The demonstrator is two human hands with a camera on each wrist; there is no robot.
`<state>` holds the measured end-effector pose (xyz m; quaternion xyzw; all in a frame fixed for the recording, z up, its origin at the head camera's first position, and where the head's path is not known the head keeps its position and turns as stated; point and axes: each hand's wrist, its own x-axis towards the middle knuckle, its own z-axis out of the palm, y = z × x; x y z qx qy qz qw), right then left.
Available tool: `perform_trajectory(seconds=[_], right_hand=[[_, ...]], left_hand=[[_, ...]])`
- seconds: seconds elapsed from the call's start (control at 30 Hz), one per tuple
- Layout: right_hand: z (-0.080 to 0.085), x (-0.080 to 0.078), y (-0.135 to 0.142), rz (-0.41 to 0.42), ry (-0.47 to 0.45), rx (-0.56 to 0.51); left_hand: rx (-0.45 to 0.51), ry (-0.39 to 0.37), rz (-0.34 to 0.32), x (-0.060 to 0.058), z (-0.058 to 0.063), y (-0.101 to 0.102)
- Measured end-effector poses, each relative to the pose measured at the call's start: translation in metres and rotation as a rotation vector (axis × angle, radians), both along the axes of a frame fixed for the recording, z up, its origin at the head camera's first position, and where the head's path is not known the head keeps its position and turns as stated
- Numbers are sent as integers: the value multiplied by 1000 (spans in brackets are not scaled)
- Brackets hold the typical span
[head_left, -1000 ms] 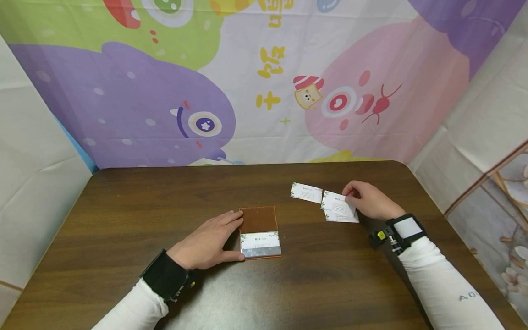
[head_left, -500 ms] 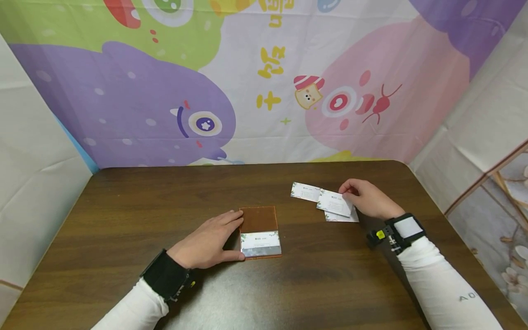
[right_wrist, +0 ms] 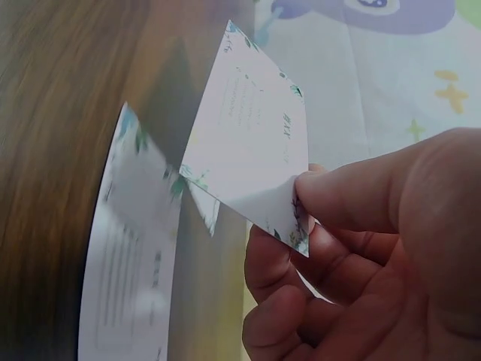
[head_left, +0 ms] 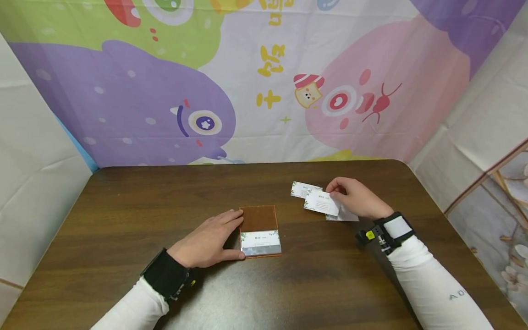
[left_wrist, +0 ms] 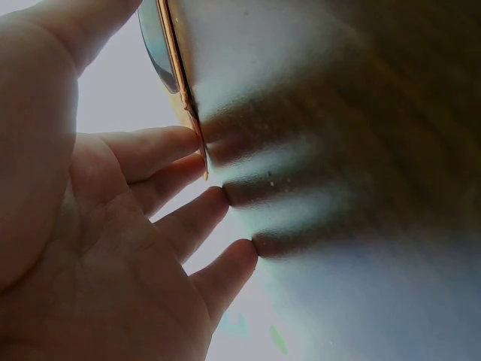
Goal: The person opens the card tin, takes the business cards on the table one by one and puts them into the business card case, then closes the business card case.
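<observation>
My right hand (head_left: 357,197) pinches a white business card (head_left: 321,202) by its right end. In the right wrist view the card (right_wrist: 252,128) is lifted and tilted between thumb and curled fingers. Two more business cards lie on the table: one card (head_left: 303,188) behind and to the left, another card (head_left: 347,214) partly covered below it. A brown leather card holder (head_left: 258,218) lies unfolded, with a printed card (head_left: 261,239) in its lower half. My left hand (head_left: 208,240) rests at its left edge, fingers extended; the left wrist view shows fingertips (left_wrist: 197,141) against the holder's edge.
The wooden table (head_left: 165,197) ends at a cartoon-printed cloth (head_left: 247,82) hanging behind it. Pale cloth panels (head_left: 41,183) stand at both sides. Each wrist wears a black strap, such as the right strap (head_left: 385,233).
My right hand has moved left with the pinched card, baring more of the card beneath and overlapping the left card. My left hand and the card holder stay in place.
</observation>
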<state>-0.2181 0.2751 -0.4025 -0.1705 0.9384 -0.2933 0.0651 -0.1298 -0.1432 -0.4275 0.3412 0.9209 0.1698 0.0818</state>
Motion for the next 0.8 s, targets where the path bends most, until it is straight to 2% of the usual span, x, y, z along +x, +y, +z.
perform_trajectory(seconds=[0.8], right_hand=[[11,2,-60,107,4,-97]], left_hand=[[1,-7,5,0,1,0]])
